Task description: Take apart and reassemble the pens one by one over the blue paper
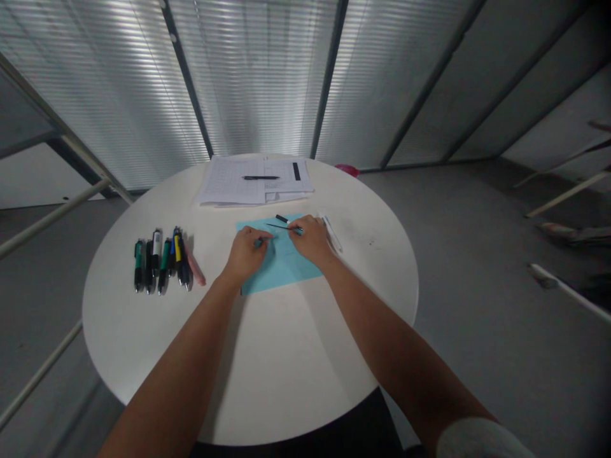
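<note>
Over a light-blue sheet [284, 267] my left hand [247, 253] is closed, pinching a short dark pen part [259, 242], most of it hidden by the fingers. My right hand [311, 238] is closed on a thin dark pen refill [277, 226], whose tip points left toward my left hand. Something greenish also shows at the right fingertips, too small to make out. Just beyond those fingers a small black pen piece [282, 219] lies on the sheet's far edge. A white pen [333, 234] rests beside my right hand.
On the left of the round white table [281, 356] several pens [163, 261] lie in a row, with a pink pen [195, 267] at its right end. Printed papers [233, 181] carrying a black pen [260, 177] are at the far edge. Metal rails [52, 219] stand left.
</note>
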A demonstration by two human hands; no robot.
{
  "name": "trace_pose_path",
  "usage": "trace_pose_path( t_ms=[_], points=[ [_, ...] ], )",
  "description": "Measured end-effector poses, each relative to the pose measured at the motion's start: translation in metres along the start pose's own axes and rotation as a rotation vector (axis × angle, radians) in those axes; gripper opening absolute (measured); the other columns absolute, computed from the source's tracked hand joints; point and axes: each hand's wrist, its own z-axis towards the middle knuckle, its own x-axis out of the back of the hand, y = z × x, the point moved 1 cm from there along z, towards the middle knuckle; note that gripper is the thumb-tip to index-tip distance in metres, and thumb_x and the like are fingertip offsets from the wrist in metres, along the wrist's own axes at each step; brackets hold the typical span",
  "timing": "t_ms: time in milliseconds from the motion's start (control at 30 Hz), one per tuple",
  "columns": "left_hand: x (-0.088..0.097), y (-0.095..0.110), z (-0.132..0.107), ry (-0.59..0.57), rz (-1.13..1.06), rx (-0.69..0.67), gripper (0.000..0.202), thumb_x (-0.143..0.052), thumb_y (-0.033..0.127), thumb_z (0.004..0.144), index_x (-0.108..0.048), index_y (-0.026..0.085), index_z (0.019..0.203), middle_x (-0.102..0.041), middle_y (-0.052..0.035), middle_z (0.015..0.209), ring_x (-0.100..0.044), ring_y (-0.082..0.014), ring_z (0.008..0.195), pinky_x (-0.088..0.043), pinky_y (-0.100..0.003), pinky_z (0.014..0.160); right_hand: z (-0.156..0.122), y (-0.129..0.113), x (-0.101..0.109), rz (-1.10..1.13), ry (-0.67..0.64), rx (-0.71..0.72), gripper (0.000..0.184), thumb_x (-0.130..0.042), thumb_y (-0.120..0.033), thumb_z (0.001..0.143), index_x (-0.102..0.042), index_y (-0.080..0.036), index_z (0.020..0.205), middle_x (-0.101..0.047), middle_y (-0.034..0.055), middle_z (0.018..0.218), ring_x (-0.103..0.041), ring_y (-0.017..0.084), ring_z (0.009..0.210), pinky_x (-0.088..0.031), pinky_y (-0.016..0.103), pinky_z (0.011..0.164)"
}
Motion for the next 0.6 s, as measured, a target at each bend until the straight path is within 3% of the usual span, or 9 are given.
trace_pose_path(
  t_ms=[233, 600],
  points=[
    [-0.003, -0.013, -0.001, -0.065, 0.251, -0.074, 0.02, -0.063, 0.014, 0.073, -0.079, 0.023, 0.081, -0.056, -0.0086, 0.081, -0.054, -0.0235, 0.079, -0.045, -0.042, 0.081, -0.001, -0.002, 0.001, -0.006, -0.029, -0.008, 0.024, -0.062, -0.019, 0.079, -0.076, -0.027, 0.096, -0.066, 0.0068, 0.106, -0.053, 0.025, 0.106, -0.036, 0.041, 0.097],
    [0.003, 0.0, -0.002, 0.021, 0.122, 0.044, 0.021, -0.067, 0.019, 0.07, -0.078, 0.022, 0.088, -0.057, -0.004, 0.081, -0.049, -0.0149, 0.065, -0.044, -0.033, 0.072, -0.002, -0.004, 0.005, 0.08, -0.017, -0.021, 0.023, -0.061, -0.018, 0.079, -0.075, -0.026, 0.096, -0.067, 0.0055, 0.106, -0.055, 0.024, 0.107, -0.037, 0.042, 0.1]
  ],
)
